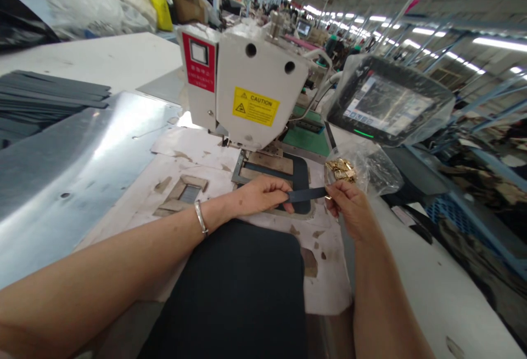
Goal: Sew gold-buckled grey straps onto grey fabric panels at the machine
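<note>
A short dark strap [308, 195] is stretched between my two hands in front of the sewing machine head [255, 84]. My left hand [265, 194] pinches its left end, and a bracelet is on that wrist. Thumb and fingers of my right hand [348, 202] grip the other end. A small gold glint shows by the right fingertips; I cannot tell what it is. Just behind the strap lies a dark panel [302, 169] under the machine's metal clamp frame [236, 169]. Nearer to me, a larger dark panel [251, 287] lies over the worn white template sheet [329, 293].
Gold metal fittings [341, 169] sit in a clear plastic bag close to my right hand. A plastic-wrapped control screen [389, 101] stands at the right. Dark strips [49, 95] are stacked at the left beside a shiny metal plate [111, 145]. A blue crate [457, 222] is lower right.
</note>
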A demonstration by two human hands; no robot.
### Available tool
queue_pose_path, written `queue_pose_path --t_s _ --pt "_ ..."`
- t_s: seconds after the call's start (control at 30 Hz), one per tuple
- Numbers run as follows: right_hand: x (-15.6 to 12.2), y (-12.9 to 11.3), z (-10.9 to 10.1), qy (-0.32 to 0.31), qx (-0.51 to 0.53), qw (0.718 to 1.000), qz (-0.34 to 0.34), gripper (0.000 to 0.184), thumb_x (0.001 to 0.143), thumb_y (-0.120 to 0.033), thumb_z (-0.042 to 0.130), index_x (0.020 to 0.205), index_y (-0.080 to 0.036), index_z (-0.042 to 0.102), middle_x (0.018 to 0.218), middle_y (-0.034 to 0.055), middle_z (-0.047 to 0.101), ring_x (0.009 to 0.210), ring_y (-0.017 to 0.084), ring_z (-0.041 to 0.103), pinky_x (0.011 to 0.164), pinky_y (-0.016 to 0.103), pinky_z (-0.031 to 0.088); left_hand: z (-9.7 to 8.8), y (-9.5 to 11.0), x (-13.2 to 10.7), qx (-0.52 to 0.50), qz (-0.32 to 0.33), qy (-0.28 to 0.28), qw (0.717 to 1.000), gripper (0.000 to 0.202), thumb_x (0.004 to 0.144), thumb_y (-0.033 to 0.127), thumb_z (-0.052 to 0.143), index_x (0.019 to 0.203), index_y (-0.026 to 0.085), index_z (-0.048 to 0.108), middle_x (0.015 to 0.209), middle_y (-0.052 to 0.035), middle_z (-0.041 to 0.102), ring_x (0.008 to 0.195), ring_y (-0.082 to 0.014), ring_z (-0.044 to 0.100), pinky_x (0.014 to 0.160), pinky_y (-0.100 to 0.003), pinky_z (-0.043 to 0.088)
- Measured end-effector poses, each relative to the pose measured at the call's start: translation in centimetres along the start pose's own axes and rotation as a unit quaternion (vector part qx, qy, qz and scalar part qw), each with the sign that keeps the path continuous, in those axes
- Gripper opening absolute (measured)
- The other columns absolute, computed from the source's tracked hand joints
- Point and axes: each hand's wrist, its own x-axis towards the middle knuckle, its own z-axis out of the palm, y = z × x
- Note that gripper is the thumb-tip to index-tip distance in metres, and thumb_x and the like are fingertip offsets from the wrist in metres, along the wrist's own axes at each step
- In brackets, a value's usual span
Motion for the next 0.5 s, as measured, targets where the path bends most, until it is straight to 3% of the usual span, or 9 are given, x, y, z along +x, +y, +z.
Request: queue_pose_path --t_s 0.23,0.5 --pt "-0.23 -0.49 0.39 0.001 -0.003 1.0 -0.004 0.033 0.076 -0.046 0.073 0.069 -0.019 0.055 0.051 -0.0038 0.056 0.04 0.007 0.044 0.037 0.018 0.032 0.04 0.06 0.1 -0.018 0.021 0.017 0.999 0.022 0.083 0.03 0.057 0.076 0.011 0.066 0.068 -0.003 0.066 0.053 -0.0062 0.038 0.052 -0.019 0.028" --pt "-0.36 -0.5 0.33 -0.003 -0.011 1.0 -0.009 0.033 0.077 -0.045 0.073 0.069 -0.019 0.055 0.051 -0.0042 0.055 0.04 0.007 0.044 0.038 0.018 0.033 -0.09 0.03 -0.02 -0.007 0.025 0.012 1.0 0.02 0.082 0.023 0.055 0.076 0.01 0.068 0.062 0.0003 0.063 0.049 -0.0054 0.036 0.052 -0.019 0.028"
